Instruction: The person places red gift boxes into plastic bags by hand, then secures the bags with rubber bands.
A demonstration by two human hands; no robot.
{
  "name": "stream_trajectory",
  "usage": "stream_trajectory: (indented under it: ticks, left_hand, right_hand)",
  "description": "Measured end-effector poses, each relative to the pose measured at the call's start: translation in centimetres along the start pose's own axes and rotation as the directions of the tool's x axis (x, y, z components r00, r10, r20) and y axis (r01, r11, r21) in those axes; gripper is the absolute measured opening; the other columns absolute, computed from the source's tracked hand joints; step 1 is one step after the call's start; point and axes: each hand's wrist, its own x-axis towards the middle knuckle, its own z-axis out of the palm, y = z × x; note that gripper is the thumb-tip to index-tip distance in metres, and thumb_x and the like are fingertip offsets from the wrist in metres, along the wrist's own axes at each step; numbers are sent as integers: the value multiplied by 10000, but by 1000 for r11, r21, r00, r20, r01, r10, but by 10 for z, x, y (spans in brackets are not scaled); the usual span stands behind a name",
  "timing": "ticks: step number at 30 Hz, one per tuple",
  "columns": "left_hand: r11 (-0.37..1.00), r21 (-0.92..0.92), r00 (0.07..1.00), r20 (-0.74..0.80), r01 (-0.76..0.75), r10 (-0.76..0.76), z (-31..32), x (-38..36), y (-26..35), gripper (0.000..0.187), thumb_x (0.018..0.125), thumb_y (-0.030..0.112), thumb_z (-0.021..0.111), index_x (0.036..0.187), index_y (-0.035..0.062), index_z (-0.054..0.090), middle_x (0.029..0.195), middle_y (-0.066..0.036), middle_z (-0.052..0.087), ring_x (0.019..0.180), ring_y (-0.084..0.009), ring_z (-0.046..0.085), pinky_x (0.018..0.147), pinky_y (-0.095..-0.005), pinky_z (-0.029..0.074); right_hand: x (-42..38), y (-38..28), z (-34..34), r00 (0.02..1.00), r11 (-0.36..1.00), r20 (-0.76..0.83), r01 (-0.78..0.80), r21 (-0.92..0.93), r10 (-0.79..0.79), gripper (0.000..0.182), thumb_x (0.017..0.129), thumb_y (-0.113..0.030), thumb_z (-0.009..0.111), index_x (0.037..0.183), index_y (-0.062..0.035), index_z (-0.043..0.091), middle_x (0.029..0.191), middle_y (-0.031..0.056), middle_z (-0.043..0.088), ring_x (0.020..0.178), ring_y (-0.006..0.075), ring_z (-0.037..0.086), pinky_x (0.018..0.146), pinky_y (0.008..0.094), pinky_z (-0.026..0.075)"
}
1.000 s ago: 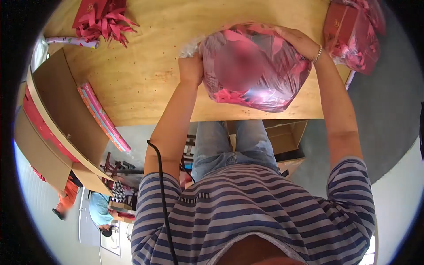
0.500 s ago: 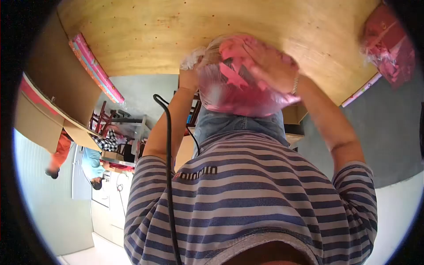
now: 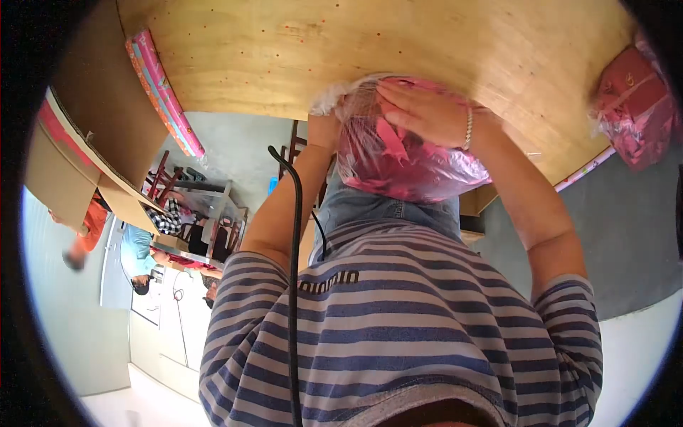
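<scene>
A clear plastic bag (image 3: pixel 405 167) stuffed with pink and red paper pieces hangs over the near edge of the plywood table (image 3: pixel 370 50). My right hand (image 3: pixel 423 114) lies flat on top of the bag, fingers spread, pressing it. My left hand (image 3: pixel 324 132) grips the bag's left side near its bunched white neck (image 3: pixel 329 99); the bag mostly hides that hand. My striped shirt fills the lower part of the view.
A second bag of red pieces (image 3: pixel 633 107) lies at the table's right edge. A pink gift-wrap roll (image 3: pixel 163 96) lies at the left edge beside open cardboard boxes (image 3: pixel 85 149). Other people are at work by chairs on the floor at lower left.
The bag has come from the tabletop to the near edge, closer to my body. My right hand has slid from the bag's far right side onto its top. The view has tilted downward.
</scene>
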Motion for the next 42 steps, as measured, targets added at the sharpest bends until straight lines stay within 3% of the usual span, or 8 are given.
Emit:
stream_trajectory:
  ticks: [5, 15, 20, 22, 24, 34, 36, 42]
  left_hand:
    - [854, -510, 986, -65, 100, -154, -14, 19, 7, 228, 811, 111, 548, 1028, 82, 611, 965, -123, 623, 897, -308, 589, 766, -396, 469]
    - [964, -248, 972, -188, 94, -143, 1, 2, 2, 191, 840, 139, 497, 956, 51, 621, 931, -160, 624, 887, -338, 580, 785, -414, 464]
    - [434, -722, 825, 351, 540, -443, -10, 0, 6, 228, 868, 87, 451, 1013, 52, 624, 1034, -147, 628, 988, -324, 576, 869, -414, 452]
    - [670, -619, 907, 200, 409, -370, -13, 5, 8, 225, 868, 82, 455, 1014, 54, 622, 1039, -144, 628, 994, -326, 575, 873, -413, 452]
    - [882, -418, 973, 15, 217, -232, 5, 4, -1, 211, 867, 84, 476, 1017, 60, 622, 1044, -135, 631, 994, -327, 577, 880, -410, 454]
    - [949, -307, 994, -62, 69, -93, 19, 8, -11, 236, 846, 61, 485, 1044, 64, 612, 1060, -133, 629, 991, -322, 584, 886, -397, 464]
    - [880, -472, 977, -162, 45, -137, 30, 1, -17, 248, 860, 78, 488, 1090, 78, 579, 1078, -122, 606, 976, -311, 566, 853, -391, 452]
    - [878, -453, 983, -22, 154, -183, 34, 5, -23, 257, 832, 43, 506, 1065, 77, 608, 1070, -125, 623, 972, -308, 586, 865, -366, 479]
  right_hand:
    - [43, -17, -15, 862, 959, -422, 236, -157, -281, 639, 960, -487, 359, 1345, 22, 395, 1290, 173, 510, 1141, 312, 510, 987, 387, 383]
    - [56, -65, 2, 981, 990, 192, 38, -138, -11, 599, 984, -429, 338, 1385, 16, 345, 1452, 198, 321, 1354, 295, 305, 1123, 354, 234]
    - [50, -38, 28, 982, 999, 187, 19, 26, -23, 660, 971, -481, 340, 1404, 17, 314, 1463, 199, 306, 1374, 278, 278, 1133, 357, 210]
    - [30, -63, -31, 896, 785, 298, -435, 441, 329, 671, 966, -495, 350, 1413, 4, 311, 1454, 172, 338, 1369, 244, 292, 1134, 354, 205]
    - [-1, -7, -60, 964, 959, -260, 20, 281, 56, 655, 960, -479, 380, 1413, -9, 318, 1421, 137, 402, 1335, 227, 344, 1107, 364, 265]
    - [-83, 43, 30, 930, 969, -363, -139, -205, 56, 712, 933, -594, 274, 1411, -73, 357, 1393, 139, 434, 1202, 298, 495, 1047, 364, 346]
    - [-83, 37, -9, 887, 793, 56, -437, 424, 459, 667, 946, -554, 308, 1385, -60, 400, 1379, 141, 452, 1184, 296, 513, 1033, 359, 363]
    - [-49, -7, -4, 960, 990, -250, -140, -25, 129, 596, 984, -448, 318, 1404, -26, 349, 1482, 157, 292, 1369, 252, 283, 1120, 332, 214]
